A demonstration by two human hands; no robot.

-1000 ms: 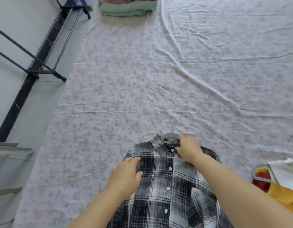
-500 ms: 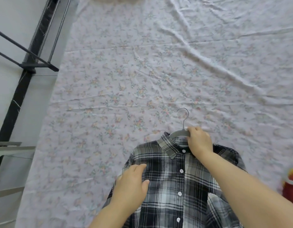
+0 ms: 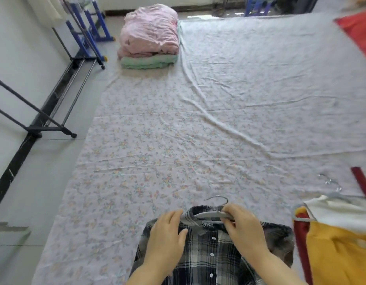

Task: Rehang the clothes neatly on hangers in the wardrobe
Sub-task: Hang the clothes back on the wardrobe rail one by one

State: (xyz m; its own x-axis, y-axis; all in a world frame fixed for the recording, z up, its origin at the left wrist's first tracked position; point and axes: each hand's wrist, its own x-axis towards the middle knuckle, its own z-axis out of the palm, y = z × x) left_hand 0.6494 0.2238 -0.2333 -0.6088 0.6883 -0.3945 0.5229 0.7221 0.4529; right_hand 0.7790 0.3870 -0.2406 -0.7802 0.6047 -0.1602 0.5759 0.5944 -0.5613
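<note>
Right hand [image 3: 243,225] pinches hanger [image 3: 209,214], left hand [image 3: 167,237] lies spread on shirt [image 3: 211,254] at sheet's [image 3: 178,140] near edge; risk: uneven lift slides shirt off hanger, its seating inside being hidden.

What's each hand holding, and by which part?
Right hand grips the grey hanger at its neck. Left hand lies flat on the plaid shirt beside the collar.

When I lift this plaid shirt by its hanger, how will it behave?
Probably floppy: the plaid shirt lies creased and flat on the sheet, so it should drape and swing. Likely light, being thin fabric. The smooth hanger in your right hand might let a shoulder slip.
</note>
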